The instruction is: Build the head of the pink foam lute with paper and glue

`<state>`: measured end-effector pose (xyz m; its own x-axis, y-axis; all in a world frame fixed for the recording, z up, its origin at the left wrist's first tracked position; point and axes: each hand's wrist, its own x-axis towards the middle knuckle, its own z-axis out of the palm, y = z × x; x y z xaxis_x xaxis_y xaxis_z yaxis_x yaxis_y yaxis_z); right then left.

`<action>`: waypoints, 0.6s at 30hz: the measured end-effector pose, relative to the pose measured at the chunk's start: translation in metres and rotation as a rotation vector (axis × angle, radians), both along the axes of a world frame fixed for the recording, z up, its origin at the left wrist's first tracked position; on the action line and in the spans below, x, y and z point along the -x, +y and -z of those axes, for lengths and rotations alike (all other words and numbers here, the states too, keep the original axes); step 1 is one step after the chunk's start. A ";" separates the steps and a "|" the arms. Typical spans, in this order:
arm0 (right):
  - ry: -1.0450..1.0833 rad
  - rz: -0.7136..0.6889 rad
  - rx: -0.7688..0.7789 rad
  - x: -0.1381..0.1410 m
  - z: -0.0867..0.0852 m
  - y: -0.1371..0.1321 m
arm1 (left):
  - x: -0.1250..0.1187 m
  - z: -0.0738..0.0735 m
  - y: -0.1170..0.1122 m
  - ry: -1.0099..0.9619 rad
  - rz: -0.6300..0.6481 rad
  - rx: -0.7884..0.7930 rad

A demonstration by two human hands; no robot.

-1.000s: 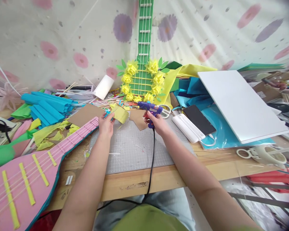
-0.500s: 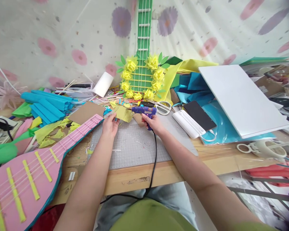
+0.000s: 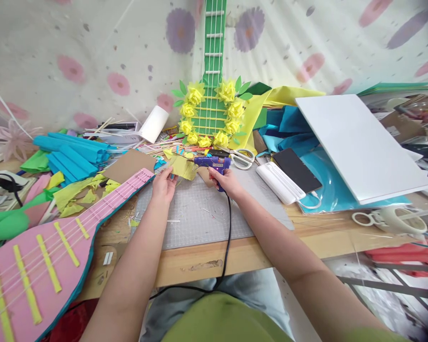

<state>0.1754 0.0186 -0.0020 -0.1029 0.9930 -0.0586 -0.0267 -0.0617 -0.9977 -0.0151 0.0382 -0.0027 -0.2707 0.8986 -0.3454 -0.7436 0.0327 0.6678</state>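
My left hand (image 3: 164,184) pinches the near-left edge of a piece of yellow crepe paper (image 3: 184,168) above the grey cutting mat (image 3: 196,213). My right hand (image 3: 224,181) is wrapped round the handle of a blue glue gun (image 3: 214,163), whose nozzle points left at the paper's upper right edge. I cannot tell whether the tip touches the paper. A black cord runs from the gun down over the table edge. Behind my hands a green paper guitar (image 3: 210,109) trimmed with yellow paper flowers stands upright.
A pink paper guitar (image 3: 53,251) lies at the left, beside yellow scraps and blue crepe paper (image 3: 73,154). Scissors (image 3: 243,159), a white power bank (image 3: 281,183), a black phone (image 3: 297,171) and a white board (image 3: 360,147) are to the right. Brown cardboard (image 3: 130,166) lies behind my left hand.
The glue gun has shifted very slightly left toward the yellow crepe paper. Both hands keep their hold; the rest of the view moves only slightly with the camera.
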 end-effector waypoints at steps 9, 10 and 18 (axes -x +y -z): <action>-0.009 0.007 -0.009 0.000 0.001 0.001 | -0.001 -0.004 -0.002 -0.008 -0.011 0.019; -0.005 0.010 -0.016 0.000 0.000 0.000 | -0.002 -0.005 -0.003 -0.011 -0.013 0.021; -0.028 0.030 -0.016 -0.001 0.001 0.000 | -0.003 -0.006 -0.003 0.006 -0.014 0.028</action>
